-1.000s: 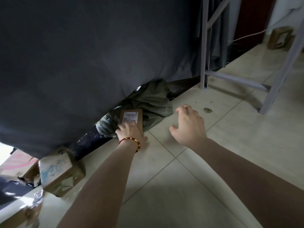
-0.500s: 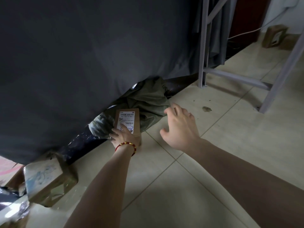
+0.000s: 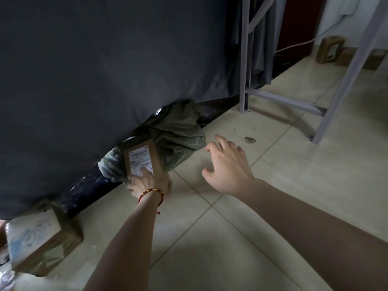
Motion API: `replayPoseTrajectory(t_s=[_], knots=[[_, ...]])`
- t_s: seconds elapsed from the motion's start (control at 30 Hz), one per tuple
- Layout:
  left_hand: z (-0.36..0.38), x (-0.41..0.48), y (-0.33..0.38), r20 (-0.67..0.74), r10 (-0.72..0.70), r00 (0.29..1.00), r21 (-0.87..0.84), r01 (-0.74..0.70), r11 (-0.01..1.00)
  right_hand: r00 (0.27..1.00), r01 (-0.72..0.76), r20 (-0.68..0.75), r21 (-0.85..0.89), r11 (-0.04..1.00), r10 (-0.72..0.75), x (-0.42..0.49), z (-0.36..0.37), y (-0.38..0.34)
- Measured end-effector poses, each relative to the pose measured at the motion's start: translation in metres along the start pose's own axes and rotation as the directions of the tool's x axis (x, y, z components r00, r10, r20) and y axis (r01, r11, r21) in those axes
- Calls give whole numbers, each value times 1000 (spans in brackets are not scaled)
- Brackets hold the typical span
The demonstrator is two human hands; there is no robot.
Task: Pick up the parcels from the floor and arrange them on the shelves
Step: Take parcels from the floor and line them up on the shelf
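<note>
Brown parcel [image 3: 157,157] with white label [image 3: 140,159], dark grey curtain [image 3: 105,70], olive cloth [image 3: 178,133], beige floor [image 3: 231,238].

The white label [image 3: 140,158] on the small parcel [image 3: 157,157] bears print and blue handwriting, perhaps digits, unreadable.

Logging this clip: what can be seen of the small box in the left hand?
The box is small brown cardboard with a white printed label bearing blue handwriting. It is tilted, beside a green cloth below a dark curtain. The left hand grips its near end, one finger on the label.
</note>
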State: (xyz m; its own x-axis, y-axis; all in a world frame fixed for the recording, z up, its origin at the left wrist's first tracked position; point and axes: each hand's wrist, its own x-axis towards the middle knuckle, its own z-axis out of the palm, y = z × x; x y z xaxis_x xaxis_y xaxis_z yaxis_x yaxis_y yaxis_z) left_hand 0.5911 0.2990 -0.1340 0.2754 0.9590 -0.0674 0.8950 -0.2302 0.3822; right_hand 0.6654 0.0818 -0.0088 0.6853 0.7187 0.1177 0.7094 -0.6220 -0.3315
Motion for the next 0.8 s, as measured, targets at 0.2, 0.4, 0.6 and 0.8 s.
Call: replayPoseTrajectory(t_s=[0.2,0.4,0.6,0.8], knots=[[-1,-26,9,16,209,978,99,-209,973,1000,-11,26,41,999,10,-8,-1,6],[-3,-65,37,54,410,911,187,-412,892,991,-51,129,72,996,41,-28,-5,15],[-32,-112,91,-21,625,781,210,-608,766,956,-217,247,231,948,159,-50,-28,44],[-71,-176,138,-161,778,608,109,-772,626,918,-395,203,528,752,339,-79,-76,82]])
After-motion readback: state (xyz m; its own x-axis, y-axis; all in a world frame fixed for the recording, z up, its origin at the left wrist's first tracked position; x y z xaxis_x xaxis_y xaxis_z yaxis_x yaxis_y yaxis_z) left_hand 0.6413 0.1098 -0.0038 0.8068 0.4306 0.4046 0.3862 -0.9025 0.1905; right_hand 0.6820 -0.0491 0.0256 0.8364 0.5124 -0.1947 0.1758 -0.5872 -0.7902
